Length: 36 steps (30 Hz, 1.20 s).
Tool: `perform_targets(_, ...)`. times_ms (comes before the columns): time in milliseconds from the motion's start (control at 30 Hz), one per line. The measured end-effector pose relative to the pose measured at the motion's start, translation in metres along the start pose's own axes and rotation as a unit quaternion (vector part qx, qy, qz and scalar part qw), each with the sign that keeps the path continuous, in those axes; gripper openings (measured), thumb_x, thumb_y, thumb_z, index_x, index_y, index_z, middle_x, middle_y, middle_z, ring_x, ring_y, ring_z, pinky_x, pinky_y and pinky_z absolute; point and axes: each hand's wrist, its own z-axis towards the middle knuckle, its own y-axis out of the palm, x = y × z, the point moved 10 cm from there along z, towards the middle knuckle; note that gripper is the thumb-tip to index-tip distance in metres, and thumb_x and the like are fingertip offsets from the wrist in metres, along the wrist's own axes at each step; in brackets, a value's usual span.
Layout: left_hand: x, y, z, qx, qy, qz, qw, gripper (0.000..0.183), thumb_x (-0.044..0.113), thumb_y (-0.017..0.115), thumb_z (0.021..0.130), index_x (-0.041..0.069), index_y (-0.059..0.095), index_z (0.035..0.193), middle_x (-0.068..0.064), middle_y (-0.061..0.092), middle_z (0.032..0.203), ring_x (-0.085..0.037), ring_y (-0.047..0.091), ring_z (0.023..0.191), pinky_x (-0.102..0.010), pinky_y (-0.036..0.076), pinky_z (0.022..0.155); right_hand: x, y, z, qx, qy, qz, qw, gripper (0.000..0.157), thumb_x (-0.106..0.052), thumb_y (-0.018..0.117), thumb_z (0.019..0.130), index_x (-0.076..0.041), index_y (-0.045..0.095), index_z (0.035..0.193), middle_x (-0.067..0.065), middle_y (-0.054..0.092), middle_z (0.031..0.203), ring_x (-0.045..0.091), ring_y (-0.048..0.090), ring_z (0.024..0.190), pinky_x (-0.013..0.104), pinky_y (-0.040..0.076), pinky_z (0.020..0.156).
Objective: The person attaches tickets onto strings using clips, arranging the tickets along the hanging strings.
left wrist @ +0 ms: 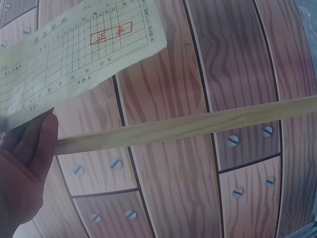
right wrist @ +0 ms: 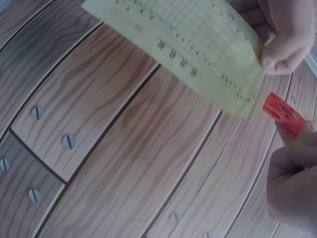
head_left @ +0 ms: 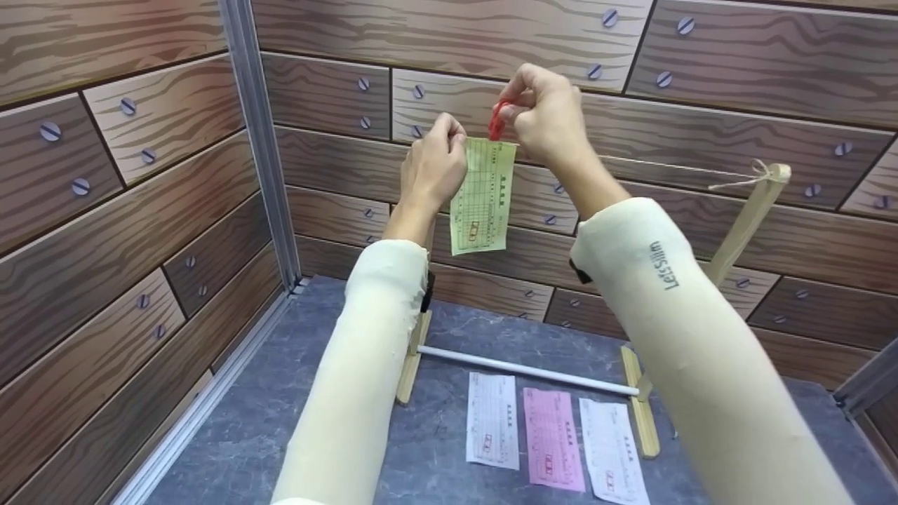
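A yellow-green printed slip hangs upright at string height. My left hand pinches it by its upper left corner, and the left wrist view shows the fingers along the paper's edge. My right hand pinches a red plastic clip between thumb and fingers. The clip's tip points at the slip's top edge, close to its upper right corner; a small gap shows between them in the right wrist view. A thin string runs behind the right wrist toward the slip's top.
The string is tied to a wooden post on the right. Below, a white rod joins the frame's two wooden feet. On the grey table lie a pink slip and two white slips. Wood-patterned walls stand behind and left.
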Motion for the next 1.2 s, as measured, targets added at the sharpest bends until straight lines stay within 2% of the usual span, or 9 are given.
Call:
perform_targets(67, 0.000, 0.001, 0.000, -0.001, 0.001, -0.005, 1.0000, 0.015, 0.028, 0.046, 0.104, 0.019, 0.057, 0.101, -0.001, 0.066, 0.088, -0.021, 0.062, 0.085, -0.041, 0.047, 0.075, -0.001, 0.006, 0.001, 0.005, -0.005, -0.009, 1.000, 0.017, 0.015, 0.061, 0.091, -0.002, 0.061, 0.090, 0.014, 0.074, 0.096, 0.018, 0.073, 0.083, 0.024, 0.056, 0.071)
perform_targets(267, -0.002, 0.001, -0.001, -0.001, -0.002, -0.011, 0.9999, 0.014, 0.027, 0.048, 0.103, 0.018, 0.059, 0.101, 0.001, 0.065, 0.087, -0.019, 0.061, 0.083, -0.040, 0.046, 0.074, 0.002, 0.022, 0.003, 0.005, 0.011, -0.115, 0.993, 0.015, 0.005, 0.066, 0.091, -0.009, 0.063, 0.088, 0.007, 0.072, 0.095, 0.015, 0.064, 0.080, 0.025, 0.050, 0.065)
perform_targets(400, -0.001, 0.002, 0.000, -0.010, -0.006, -0.014, 0.9998, 0.013, 0.025, 0.049, 0.103, 0.018, 0.059, 0.103, -0.002, 0.065, 0.092, -0.020, 0.060, 0.086, -0.040, 0.046, 0.075, 0.006, 0.027, 0.004, -0.004, 0.025, -0.156, 0.987, 0.012, 0.000, 0.068, 0.091, -0.011, 0.063, 0.091, 0.002, 0.068, 0.095, 0.015, 0.058, 0.086, 0.025, 0.048, 0.070)
perform_targets(533, 0.002, 0.003, 0.000, -0.021, -0.002, -0.011, 0.9997, 0.012, 0.023, 0.048, 0.103, 0.016, 0.059, 0.104, -0.004, 0.066, 0.095, -0.021, 0.061, 0.088, -0.040, 0.047, 0.077, 0.009, 0.029, 0.004, -0.019, 0.026, -0.150, 0.988, 0.010, 0.000, 0.066, 0.093, -0.008, 0.062, 0.096, 0.002, 0.067, 0.095, 0.016, 0.060, 0.088, 0.025, 0.048, 0.071)
perform_targets(700, 0.001, 0.004, -0.001, -0.035, 0.004, 0.009, 0.9993, 0.012, 0.022, 0.047, 0.103, 0.017, 0.058, 0.105, -0.002, 0.065, 0.093, -0.021, 0.060, 0.087, -0.039, 0.047, 0.076, 0.014, 0.038, 0.003, -0.068, 0.031, -0.129, 0.989, 0.014, 0.002, 0.060, 0.096, -0.003, 0.058, 0.108, 0.010, 0.068, 0.107, 0.016, 0.061, 0.085, 0.022, 0.049, 0.059)
perform_targets(867, 0.003, 0.005, -0.004, -0.037, 0.028, 0.032, 0.9984, 0.013, 0.022, 0.047, 0.103, 0.015, 0.058, 0.106, -0.005, 0.065, 0.089, -0.024, 0.062, 0.083, -0.040, 0.048, 0.074, 0.020, 0.044, -0.001, -0.121, 0.061, -0.112, 0.984, 0.021, -0.004, 0.057, 0.100, -0.001, 0.052, 0.121, 0.016, 0.064, 0.119, 0.010, 0.060, 0.056, 0.023, 0.050, 0.046)
perform_targets(933, 0.003, 0.005, -0.006, -0.034, 0.037, 0.039, 0.9980, 0.015, 0.024, 0.046, 0.105, 0.015, 0.058, 0.108, -0.007, 0.066, 0.089, -0.025, 0.063, 0.083, -0.041, 0.048, 0.073, 0.022, 0.045, -0.003, -0.139, 0.073, -0.103, 0.982, 0.030, -0.007, 0.058, 0.101, -0.001, 0.049, 0.129, 0.017, 0.062, 0.124, 0.011, 0.060, 0.048, 0.025, 0.052, 0.047)
perform_targets(1033, 0.002, 0.005, -0.009, -0.031, 0.043, 0.043, 0.9976, 0.018, 0.026, 0.046, 0.106, 0.016, 0.058, 0.115, -0.009, 0.069, 0.092, -0.027, 0.065, 0.083, -0.043, 0.049, 0.073, 0.022, 0.044, -0.008, -0.157, 0.083, -0.090, 0.980, 0.050, -0.009, 0.060, 0.101, -0.004, 0.040, 0.146, 0.020, 0.059, 0.132, 0.013, 0.063, 0.048, 0.029, 0.056, 0.051)
perform_targets(1200, -0.002, 0.003, -0.018, -0.018, 0.051, 0.027, 0.9982, 0.033, 0.028, 0.049, 0.106, 0.019, 0.054, 0.137, -0.016, 0.069, 0.094, -0.030, 0.064, 0.080, -0.047, 0.049, 0.071, 0.017, 0.029, -0.015, -0.141, 0.076, -0.083, 0.984, 0.064, -0.007, 0.061, 0.100, -0.008, 0.031, 0.156, 0.022, 0.060, 0.134, 0.016, 0.065, 0.052, 0.032, 0.057, 0.054)
